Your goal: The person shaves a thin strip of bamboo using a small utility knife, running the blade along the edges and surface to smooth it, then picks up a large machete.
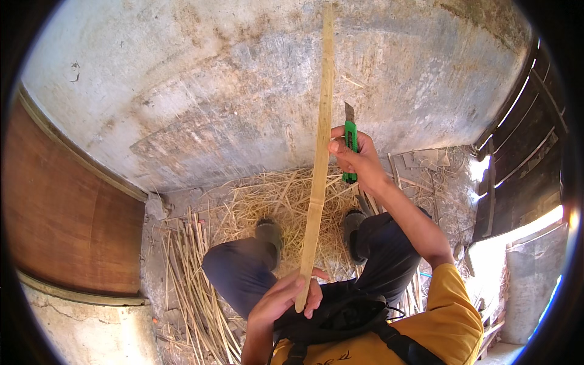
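Observation:
A long flat bamboo strip runs upright through the middle, its lower end near my lap and its far end up against the wall. My left hand grips the strip close to its lower end. In my right hand is a green utility knife, its blade out and pointing away from me. The thumb and a finger of that hand are beside the strip's right edge; whether they press on it I cannot tell.
A stained plaster wall rises ahead. Pale shavings cover the ground around my boots. Many thin bamboo sticks lie at my left, near a brown wooden door panel. Dark slatted boards stand at the right.

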`<state>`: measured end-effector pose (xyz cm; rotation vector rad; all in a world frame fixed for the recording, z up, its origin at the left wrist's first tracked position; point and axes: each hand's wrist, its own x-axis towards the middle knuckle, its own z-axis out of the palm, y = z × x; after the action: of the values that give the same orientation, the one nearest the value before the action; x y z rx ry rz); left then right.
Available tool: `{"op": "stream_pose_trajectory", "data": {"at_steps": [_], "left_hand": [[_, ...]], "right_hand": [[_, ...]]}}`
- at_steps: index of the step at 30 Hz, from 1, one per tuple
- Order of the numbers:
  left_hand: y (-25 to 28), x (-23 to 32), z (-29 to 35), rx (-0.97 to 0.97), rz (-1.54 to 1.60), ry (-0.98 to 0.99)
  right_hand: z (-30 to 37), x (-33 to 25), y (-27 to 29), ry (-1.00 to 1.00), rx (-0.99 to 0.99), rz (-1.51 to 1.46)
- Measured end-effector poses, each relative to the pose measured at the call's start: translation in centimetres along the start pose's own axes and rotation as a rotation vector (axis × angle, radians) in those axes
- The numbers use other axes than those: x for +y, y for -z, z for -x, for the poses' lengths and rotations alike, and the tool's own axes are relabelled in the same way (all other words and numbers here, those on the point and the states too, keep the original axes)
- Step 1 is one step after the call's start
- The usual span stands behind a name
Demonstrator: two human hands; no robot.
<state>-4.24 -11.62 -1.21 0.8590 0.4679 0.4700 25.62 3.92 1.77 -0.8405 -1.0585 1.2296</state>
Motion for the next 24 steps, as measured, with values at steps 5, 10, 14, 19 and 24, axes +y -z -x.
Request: {"op": "stream_pose_trajectory", "data": {"at_steps": [5, 10, 14, 19, 24], "left_hand": [[-0.5, 0.8, -1.2, -0.073, -0.187, -0.031], [-0.7, 1.1, -1.3, -0.077, -0.254, -0.049], [-0.6, 1.0, -1.3, -0.077, -0.307, -0.08], [-0.6, 1.0, -1.4, -0.094, -0.306, -0.097], [-0.4, 0.9, -1.6, -0.097, -0.314, -0.096]], "right_hand": [[-0.1, 0.0, 0.4, 0.03, -0.003, -0.063], [0.2, -0.6, 0.2, 0.02, 0.01, -0.062], [0.2, -0.7, 0.1, 0.03, 0.003, -0.077], [0.1, -0.6, 0.3, 0.038, -0.012, -0.072], [0.2, -0.7, 0.2, 0.036, -0.004, -0.058]]}}
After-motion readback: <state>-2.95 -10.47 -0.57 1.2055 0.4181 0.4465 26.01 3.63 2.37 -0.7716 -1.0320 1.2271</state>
